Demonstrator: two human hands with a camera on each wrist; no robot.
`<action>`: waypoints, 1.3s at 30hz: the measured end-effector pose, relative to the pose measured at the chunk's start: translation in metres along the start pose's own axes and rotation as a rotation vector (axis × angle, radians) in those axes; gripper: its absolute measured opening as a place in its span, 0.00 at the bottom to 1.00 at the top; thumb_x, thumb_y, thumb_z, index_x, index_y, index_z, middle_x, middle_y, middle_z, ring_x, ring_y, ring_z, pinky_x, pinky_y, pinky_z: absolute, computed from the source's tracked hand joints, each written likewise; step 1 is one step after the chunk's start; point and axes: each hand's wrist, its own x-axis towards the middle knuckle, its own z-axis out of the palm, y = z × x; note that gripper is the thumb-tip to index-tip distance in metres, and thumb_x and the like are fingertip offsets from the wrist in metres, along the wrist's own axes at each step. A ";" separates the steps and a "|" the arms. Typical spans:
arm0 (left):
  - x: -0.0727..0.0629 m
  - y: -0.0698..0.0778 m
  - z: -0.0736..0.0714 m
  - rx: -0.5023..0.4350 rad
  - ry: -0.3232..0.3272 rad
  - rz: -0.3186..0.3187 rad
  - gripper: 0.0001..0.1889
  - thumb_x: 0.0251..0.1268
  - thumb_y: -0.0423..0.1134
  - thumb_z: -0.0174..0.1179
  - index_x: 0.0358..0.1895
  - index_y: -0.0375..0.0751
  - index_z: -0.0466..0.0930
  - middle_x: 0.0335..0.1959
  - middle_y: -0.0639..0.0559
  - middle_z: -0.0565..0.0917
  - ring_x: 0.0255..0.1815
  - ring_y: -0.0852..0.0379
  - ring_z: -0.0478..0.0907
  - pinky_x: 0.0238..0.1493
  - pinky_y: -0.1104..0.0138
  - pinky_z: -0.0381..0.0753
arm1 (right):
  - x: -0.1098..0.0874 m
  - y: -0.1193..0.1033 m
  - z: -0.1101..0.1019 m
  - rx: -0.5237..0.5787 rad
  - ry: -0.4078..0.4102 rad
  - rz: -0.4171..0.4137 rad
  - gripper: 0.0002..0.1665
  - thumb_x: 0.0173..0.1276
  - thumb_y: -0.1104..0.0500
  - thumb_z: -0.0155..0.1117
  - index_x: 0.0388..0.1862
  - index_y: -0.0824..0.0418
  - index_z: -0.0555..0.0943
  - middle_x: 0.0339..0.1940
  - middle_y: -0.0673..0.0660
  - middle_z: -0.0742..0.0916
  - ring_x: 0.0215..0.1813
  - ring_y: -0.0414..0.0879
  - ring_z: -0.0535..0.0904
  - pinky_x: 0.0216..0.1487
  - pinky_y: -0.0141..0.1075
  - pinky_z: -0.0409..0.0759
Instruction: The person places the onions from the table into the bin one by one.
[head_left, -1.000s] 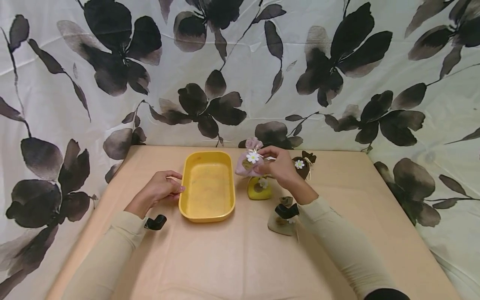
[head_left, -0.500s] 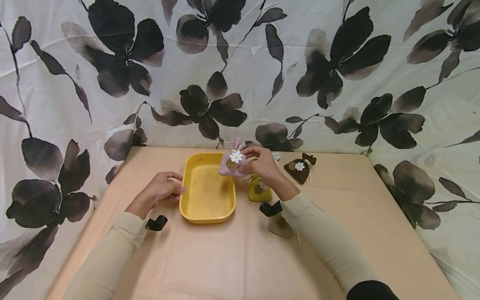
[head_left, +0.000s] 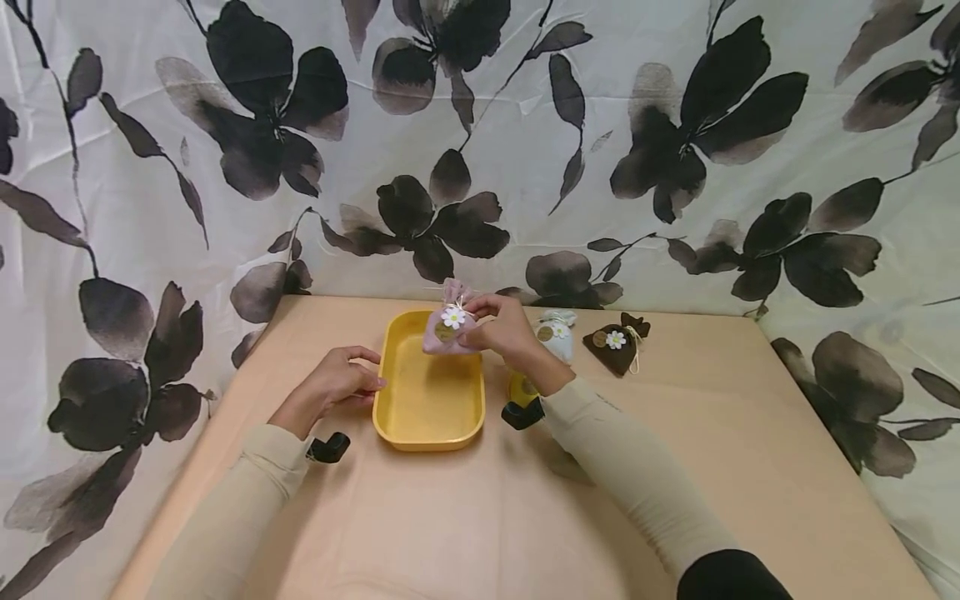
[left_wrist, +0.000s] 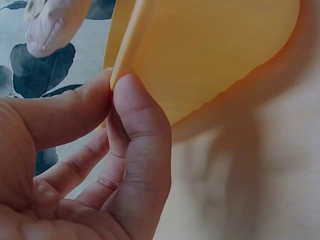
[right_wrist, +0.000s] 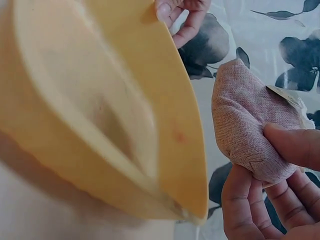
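Observation:
My left hand (head_left: pixel 337 383) pinches the left rim of a yellow rectangular tray (head_left: pixel 431 421). In the left wrist view the thumb and a finger meet on the tray's rim (left_wrist: pixel 131 42). Over the tray's far right part, my right hand (head_left: pixel 506 332) holds a small pink drawstring pouch (head_left: pixel 432 335) with a white flower and a round tag. The right wrist view has the pouch's woven cloth (right_wrist: pixel 245 120) between thumb and fingers, raised off the tray. No pouch is visible inside the tray.
Right of the tray lie a white pouch (head_left: pixel 556 333), a dark brown pouch (head_left: pixel 617 357) and a yellow pouch (head_left: pixel 519 388), mostly behind my right wrist. A grey-green pouch (head_left: pixel 567 468) is largely covered by the sleeve. A floral cloth (head_left: pixel 480 167) hangs at the table's far edge.
My right hand has carried the pink pouch leftward, from beside the tray to over it. The white pouch has come into view behind it. My left hand keeps its grip on the rim.

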 end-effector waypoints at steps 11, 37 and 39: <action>0.001 -0.001 0.002 -0.013 0.000 -0.017 0.29 0.67 0.27 0.67 0.69 0.34 0.69 0.33 0.47 0.86 0.24 0.60 0.81 0.30 0.69 0.87 | 0.016 0.000 0.030 -0.006 -0.012 -0.056 0.24 0.45 0.76 0.73 0.44 0.65 0.85 0.38 0.56 0.82 0.43 0.48 0.77 0.32 0.29 0.84; 0.005 0.000 0.000 0.025 0.008 -0.014 0.28 0.66 0.29 0.67 0.67 0.37 0.69 0.36 0.45 0.86 0.25 0.59 0.80 0.33 0.67 0.88 | 0.037 0.003 0.068 -0.212 0.096 -0.019 0.20 0.46 0.72 0.74 0.41 0.62 0.85 0.35 0.55 0.82 0.39 0.46 0.74 0.28 0.28 0.78; 0.006 -0.001 0.001 0.023 0.005 -0.015 0.28 0.67 0.29 0.67 0.67 0.37 0.69 0.38 0.44 0.87 0.25 0.58 0.80 0.32 0.68 0.88 | 0.037 0.004 0.069 -0.240 0.101 -0.019 0.19 0.47 0.71 0.74 0.41 0.62 0.85 0.35 0.55 0.82 0.39 0.47 0.75 0.29 0.28 0.77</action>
